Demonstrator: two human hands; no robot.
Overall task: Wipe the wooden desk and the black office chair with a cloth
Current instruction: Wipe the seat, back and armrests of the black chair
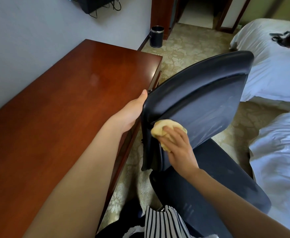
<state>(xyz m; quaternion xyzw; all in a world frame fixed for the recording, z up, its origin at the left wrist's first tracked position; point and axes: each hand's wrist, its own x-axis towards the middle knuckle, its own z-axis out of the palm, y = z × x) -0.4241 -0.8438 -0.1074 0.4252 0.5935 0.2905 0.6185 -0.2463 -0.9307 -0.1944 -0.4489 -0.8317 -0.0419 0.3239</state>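
The black office chair (201,93) stands right of the wooden desk (58,107), its backrest turned toward me and its seat below. My left hand (132,114) grips the backrest's left edge, thumb on top and fingers hidden behind. A bunched yellow cloth (159,129) lies against the lower left of the backrest's front. My right hand (178,148) holds the cloth there, fingers spread over it. Faint wipe streaks show on the backrest's right part.
A black waste bin (157,36) stands on the patterned carpet beyond the desk's far end. Two white beds (274,69) fill the right side, close to the chair. A dark bag lies on the far bed. A black device with cables hangs on the wall.
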